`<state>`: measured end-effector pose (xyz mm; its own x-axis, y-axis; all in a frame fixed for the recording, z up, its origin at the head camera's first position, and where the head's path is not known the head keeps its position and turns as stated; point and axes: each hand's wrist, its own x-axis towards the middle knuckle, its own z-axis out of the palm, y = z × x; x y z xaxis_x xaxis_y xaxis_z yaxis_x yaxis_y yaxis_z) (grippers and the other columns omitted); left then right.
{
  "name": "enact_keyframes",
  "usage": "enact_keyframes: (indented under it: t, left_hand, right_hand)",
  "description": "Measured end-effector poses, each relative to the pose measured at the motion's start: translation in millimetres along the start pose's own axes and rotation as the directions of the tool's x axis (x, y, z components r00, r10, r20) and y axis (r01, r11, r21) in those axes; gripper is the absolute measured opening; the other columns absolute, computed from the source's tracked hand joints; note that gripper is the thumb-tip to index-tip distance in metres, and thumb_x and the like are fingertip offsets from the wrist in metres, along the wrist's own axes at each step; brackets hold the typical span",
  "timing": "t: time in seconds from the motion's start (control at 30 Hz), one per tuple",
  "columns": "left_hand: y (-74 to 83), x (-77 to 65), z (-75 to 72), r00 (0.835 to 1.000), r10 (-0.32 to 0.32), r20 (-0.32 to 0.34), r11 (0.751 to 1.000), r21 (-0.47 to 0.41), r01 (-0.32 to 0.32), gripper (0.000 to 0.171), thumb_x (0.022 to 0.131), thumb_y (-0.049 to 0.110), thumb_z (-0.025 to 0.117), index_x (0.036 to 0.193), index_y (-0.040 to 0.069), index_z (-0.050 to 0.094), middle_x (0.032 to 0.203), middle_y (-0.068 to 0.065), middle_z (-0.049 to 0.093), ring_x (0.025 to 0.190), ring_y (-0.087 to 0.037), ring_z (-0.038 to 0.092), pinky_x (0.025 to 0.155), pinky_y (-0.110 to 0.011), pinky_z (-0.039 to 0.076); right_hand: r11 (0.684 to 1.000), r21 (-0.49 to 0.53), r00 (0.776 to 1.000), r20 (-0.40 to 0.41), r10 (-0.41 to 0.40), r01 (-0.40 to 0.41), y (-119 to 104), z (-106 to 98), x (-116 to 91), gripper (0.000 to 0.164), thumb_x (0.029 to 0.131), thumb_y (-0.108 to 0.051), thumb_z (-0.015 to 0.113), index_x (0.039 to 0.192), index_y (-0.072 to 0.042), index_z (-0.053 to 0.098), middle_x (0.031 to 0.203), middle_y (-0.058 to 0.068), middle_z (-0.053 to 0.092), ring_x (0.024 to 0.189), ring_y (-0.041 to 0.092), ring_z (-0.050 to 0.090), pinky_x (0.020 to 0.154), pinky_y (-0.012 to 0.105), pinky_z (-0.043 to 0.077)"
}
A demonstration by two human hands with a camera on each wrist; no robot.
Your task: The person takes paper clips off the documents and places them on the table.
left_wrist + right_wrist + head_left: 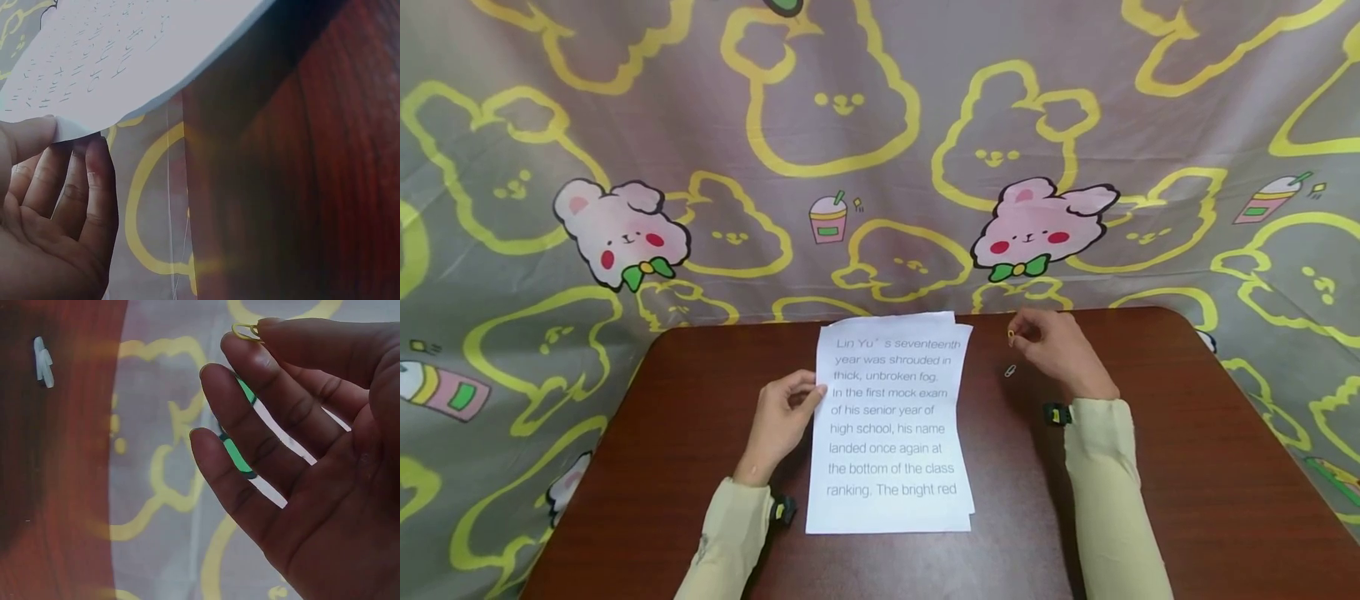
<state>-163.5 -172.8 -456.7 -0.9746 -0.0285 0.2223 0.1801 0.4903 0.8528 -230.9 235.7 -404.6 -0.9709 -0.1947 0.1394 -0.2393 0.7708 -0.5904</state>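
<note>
My left hand (781,421) pinches the left edge of a few printed sheets of paper (891,425), thumb on the front and fingers behind. In the left wrist view the paper (125,69) curves away above the thumb. The sheets are not quite lined up; another edge shows at the top and right. Over the right part of the table, my right hand (1063,350) pinches a small yellow paper clip (245,331) between thumb and index finger, the other fingers spread. A white paper clip (1011,371) lies on the table just below that hand.
The dark red-brown table (685,467) has rounded far corners. Behind it hangs a grey curtain (880,192) with yellow outlines and pink cartoon bears. Each wrist carries a small black camera (1057,414) over a cream sleeve.
</note>
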Motion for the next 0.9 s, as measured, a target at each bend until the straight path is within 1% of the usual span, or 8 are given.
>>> enact_keyframes:
  t: [0.1, 0.3, 0.53, 0.6, 0.77, 0.9]
  left_hand:
    - [-0.9, 0.6, 0.2, 1.000, 0.005, 0.000, 1.000, 0.001, -0.005, 0.009, 0.097, 0.004, 0.072, 0.104, 0.003, 0.077, 0.096, -0.014, 0.080, 0.079, -0.011, 0.071, 0.071, -0.018, 0.055]
    - [-4.0, 0.5, 0.4, 1.000, -0.016, 0.011, 1.000, 0.014, 0.015, 0.010, 0.097, 0.005, 0.073, 0.105, 0.004, 0.077, 0.097, -0.014, 0.081, 0.081, -0.015, 0.072, 0.073, -0.019, 0.055]
    - [-8.4, 1.9, 1.9, 1.000, -0.020, 0.005, 0.999, 0.043, 0.019, 0.010, 0.097, 0.007, 0.073, 0.105, 0.004, 0.078, 0.097, -0.012, 0.081, 0.079, -0.012, 0.071, 0.072, -0.019, 0.055]
    - [-9.2, 2.3, 2.1, 1.000, -0.023, 0.004, 0.998, 0.050, 0.023, 0.010, 0.096, 0.007, 0.074, 0.105, 0.005, 0.078, 0.097, -0.012, 0.081, 0.080, -0.012, 0.071, 0.072, -0.019, 0.055]
    - [-9.0, 2.0, 1.2, 0.999, -0.037, 0.011, 0.998, 0.054, 0.036, 0.011, 0.096, 0.008, 0.075, 0.105, 0.004, 0.078, 0.097, -0.013, 0.082, 0.082, -0.015, 0.073, 0.073, -0.019, 0.054]
    - [-8.5, 1.8, 0.2, 0.999, -0.052, 0.012, 0.997, 0.063, 0.051, 0.011, 0.096, 0.009, 0.075, 0.106, 0.004, 0.078, 0.097, -0.012, 0.082, 0.083, -0.017, 0.074, 0.074, -0.020, 0.054]
  right_hand:
    - [1.000, 0.008, 1.000, 0.024, 0.016, -0.017, 6.5, 2.9, 1.4, 0.005, 0.095, -0.008, 0.067, 0.099, -0.008, 0.071, 0.091, 0.011, 0.073, 0.083, 0.026, 0.061, 0.074, 0.036, 0.050]
    - [0.998, 0.004, 0.995, 0.084, 0.056, -0.056, 15.9, 7.5, 4.6, 0.008, 0.095, -0.009, 0.068, 0.102, -0.006, 0.072, 0.094, 0.012, 0.074, 0.083, 0.026, 0.063, 0.074, 0.035, 0.051]
    - [0.997, -0.016, 0.986, 0.148, 0.081, -0.080, 21.2, 9.9, 6.1, 0.012, 0.096, -0.009, 0.066, 0.106, -0.005, 0.072, 0.097, 0.013, 0.075, 0.086, 0.026, 0.062, 0.075, 0.036, 0.051]
    - [0.996, -0.017, 0.983, 0.163, 0.088, -0.087, 23.2, 10.7, 6.0, 0.012, 0.096, -0.009, 0.066, 0.106, -0.005, 0.072, 0.097, 0.013, 0.074, 0.087, 0.026, 0.062, 0.074, 0.036, 0.050]
    - [0.994, -0.017, 0.976, 0.190, 0.109, -0.107, 28.9, 13.2, 4.9, 0.007, 0.095, -0.010, 0.065, 0.099, -0.008, 0.071, 0.095, 0.012, 0.073, 0.086, 0.026, 0.060, 0.074, 0.036, 0.048]
    - [0.994, -0.023, 0.973, 0.200, 0.111, -0.109, 34.6, 14.8, 4.8, 0.006, 0.093, -0.008, 0.064, 0.094, -0.008, 0.070, 0.089, 0.009, 0.071, 0.082, 0.024, 0.058, 0.071, 0.035, 0.046]
